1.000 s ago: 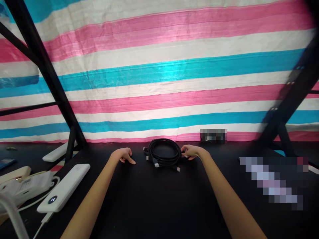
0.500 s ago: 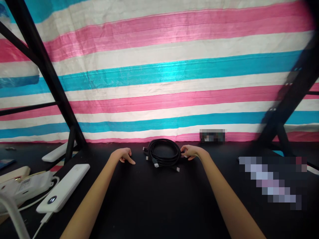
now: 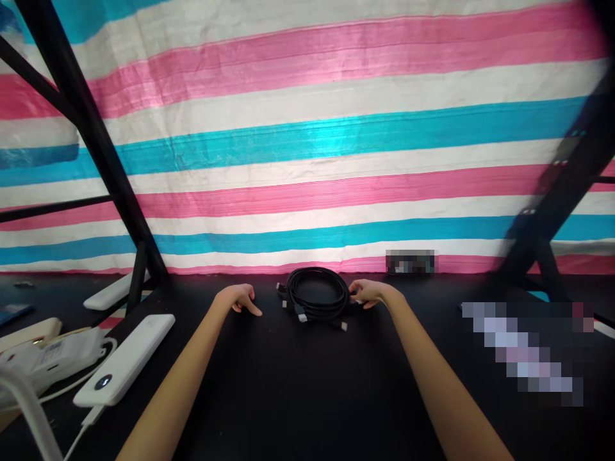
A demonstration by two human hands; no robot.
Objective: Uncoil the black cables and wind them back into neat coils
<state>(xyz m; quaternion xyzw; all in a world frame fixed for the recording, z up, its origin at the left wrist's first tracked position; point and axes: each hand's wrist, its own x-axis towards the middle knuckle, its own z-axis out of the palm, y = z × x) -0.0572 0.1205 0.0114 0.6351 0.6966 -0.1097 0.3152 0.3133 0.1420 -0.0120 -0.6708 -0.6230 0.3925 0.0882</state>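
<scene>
A coil of black cable with silver plug ends lies on the black table near its far edge. My right hand rests at the coil's right side, fingers curled onto the loops and pinching them. My left hand sits on the table a short way left of the coil, fingers loosely curled down with the tips on the surface, holding nothing. Both forearms stretch forward from the bottom of the view.
A white power bank with a white cord lies at the left, beside a white power strip and another white bar. Black frame posts rise at left and right. A striped pink, blue and white tarp hangs behind.
</scene>
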